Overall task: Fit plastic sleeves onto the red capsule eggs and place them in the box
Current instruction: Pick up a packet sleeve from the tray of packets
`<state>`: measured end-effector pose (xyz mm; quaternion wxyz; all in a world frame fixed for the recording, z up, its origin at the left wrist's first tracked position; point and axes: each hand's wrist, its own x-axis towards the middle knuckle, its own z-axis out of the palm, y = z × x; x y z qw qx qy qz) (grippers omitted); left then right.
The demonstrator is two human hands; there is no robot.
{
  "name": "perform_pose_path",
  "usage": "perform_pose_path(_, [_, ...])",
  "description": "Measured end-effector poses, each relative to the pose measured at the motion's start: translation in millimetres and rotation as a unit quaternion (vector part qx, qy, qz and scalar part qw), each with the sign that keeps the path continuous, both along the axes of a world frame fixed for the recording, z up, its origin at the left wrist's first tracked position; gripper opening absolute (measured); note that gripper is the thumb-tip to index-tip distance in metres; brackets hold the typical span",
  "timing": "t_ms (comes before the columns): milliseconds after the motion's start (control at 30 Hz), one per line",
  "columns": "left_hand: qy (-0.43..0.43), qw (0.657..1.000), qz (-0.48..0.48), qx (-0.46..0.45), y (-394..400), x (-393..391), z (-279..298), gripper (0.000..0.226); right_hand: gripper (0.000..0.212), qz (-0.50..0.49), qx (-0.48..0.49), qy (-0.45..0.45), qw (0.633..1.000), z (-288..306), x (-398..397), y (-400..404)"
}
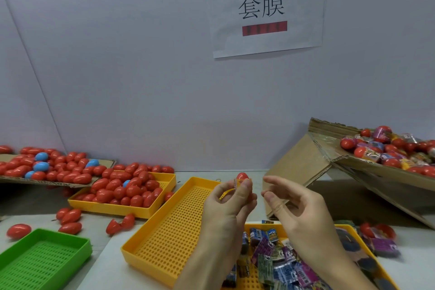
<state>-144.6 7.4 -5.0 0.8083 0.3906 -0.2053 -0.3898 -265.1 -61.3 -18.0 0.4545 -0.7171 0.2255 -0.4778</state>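
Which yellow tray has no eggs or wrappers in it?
The middle yellow tray, just left of the left hand, shows only bare holes. The back-left tray holds red eggs; the near-right tray holds plastic sleeves.

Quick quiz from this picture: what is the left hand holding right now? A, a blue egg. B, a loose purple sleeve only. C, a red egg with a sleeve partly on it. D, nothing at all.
C: the left hand grips a red egg whose red tip sticks out above a printed sleeve, while the right hand is beside it, holding nothing.
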Motion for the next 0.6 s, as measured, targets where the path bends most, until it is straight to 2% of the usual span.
perform_pose_path(100, [-0.041,0.999,0.016,-0.003,-0.4,-0.4,-1.5,0.060,0.031,0.001,-0.004,0.015,1.000,-0.3,1.2,1.6])
perform_pose_path(200, [-0.078,0.997,0.026,0.008,-0.3,-1.0,-2.6,0.058,0.031,0.002,-0.003,0.022,1.000,-0.4,1.6,2.2])
perform_pose_path(267, [-0.119,0.991,0.037,0.039,0.1,-2.6,-3.5,0.048,0.027,0.010,0.003,0.028,1.000,-1.8,2.7,2.1])
perform_pose_path(333, [-0.183,0.978,0.054,0.085,0.3,-3.7,-4.6,0.026,0.022,0.023,0.010,0.042,0.999,-3.8,5.5,3.2])
perform_pose_path(400, [-0.220,0.966,0.046,0.129,0.2,-4.1,-5.0,0.018,0.027,0.020,-0.001,0.068,0.997,-9.1,8.9,4.9])
perform_pose_path(467, [-0.204,0.965,0.027,0.161,-0.9,-6.0,-4.2,0.022,0.030,-0.012,-0.023,0.101,0.995,-14.4,12.7,6.5])
perform_pose_path(600, [-0.067,0.984,-0.032,0.160,-3.6,-10.4,0.8,0.020,0.029,-0.039,-0.012,0.106,0.993,-19.1,12.7,2.8])
